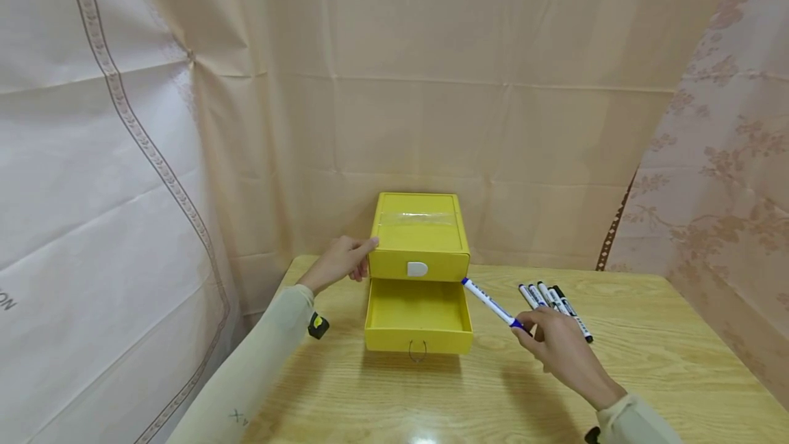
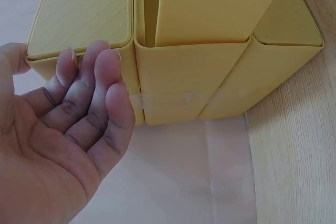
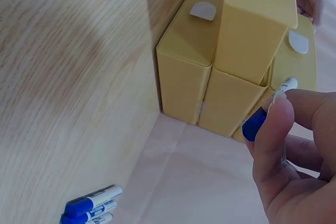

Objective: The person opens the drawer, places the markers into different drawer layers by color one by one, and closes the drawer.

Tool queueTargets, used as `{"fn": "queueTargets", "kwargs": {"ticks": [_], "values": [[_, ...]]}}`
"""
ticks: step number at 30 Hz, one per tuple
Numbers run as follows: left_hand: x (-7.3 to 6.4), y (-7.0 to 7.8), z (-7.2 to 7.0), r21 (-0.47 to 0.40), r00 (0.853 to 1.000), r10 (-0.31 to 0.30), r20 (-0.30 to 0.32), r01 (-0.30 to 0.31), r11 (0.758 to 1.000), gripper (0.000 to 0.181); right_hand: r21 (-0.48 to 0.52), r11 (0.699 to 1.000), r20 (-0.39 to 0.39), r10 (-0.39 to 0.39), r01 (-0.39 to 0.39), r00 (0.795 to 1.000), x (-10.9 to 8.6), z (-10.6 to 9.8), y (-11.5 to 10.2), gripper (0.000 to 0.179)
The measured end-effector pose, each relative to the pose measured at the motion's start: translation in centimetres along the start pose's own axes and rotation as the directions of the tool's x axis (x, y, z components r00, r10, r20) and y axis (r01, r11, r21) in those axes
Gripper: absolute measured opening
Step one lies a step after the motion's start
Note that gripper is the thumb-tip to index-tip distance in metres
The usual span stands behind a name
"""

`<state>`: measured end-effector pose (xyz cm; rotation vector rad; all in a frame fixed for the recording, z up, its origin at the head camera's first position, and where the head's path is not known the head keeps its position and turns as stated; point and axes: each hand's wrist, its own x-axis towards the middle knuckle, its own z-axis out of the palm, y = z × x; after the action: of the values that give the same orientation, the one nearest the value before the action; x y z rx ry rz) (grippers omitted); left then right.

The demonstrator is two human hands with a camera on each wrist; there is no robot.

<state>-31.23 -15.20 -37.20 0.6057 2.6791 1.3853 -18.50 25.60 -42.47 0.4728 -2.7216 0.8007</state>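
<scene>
Behind right hand (image 1: 562, 349), markers (image 1: 558, 301), partly hidden

slanted white marker (image 1: 490, 303) near open yellow drawer (image 1: 419, 342)

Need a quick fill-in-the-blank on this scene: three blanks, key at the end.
1. The right hand pinches a slim white marker trimmed in ____.
2. The pulled-out yellow rectangular drawer is the ____ of three.
3. The left hand rests its ____ on top of the yellow box-shaped drawer unit.
Missing words: blue; middle; thumb.
</scene>
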Motion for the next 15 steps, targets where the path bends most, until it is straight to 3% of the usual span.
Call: {"fn": "queueTargets", "kwargs": {"ticks": [15], "values": [[-0.1,0.0,0.0,-0.016,1.0,0.002,0.0,-0.002,1.0,0.063,0.003,0.998,-0.039,-0.055,0.055,0.998,0.4,0.3,-1.3,0.008]]}}
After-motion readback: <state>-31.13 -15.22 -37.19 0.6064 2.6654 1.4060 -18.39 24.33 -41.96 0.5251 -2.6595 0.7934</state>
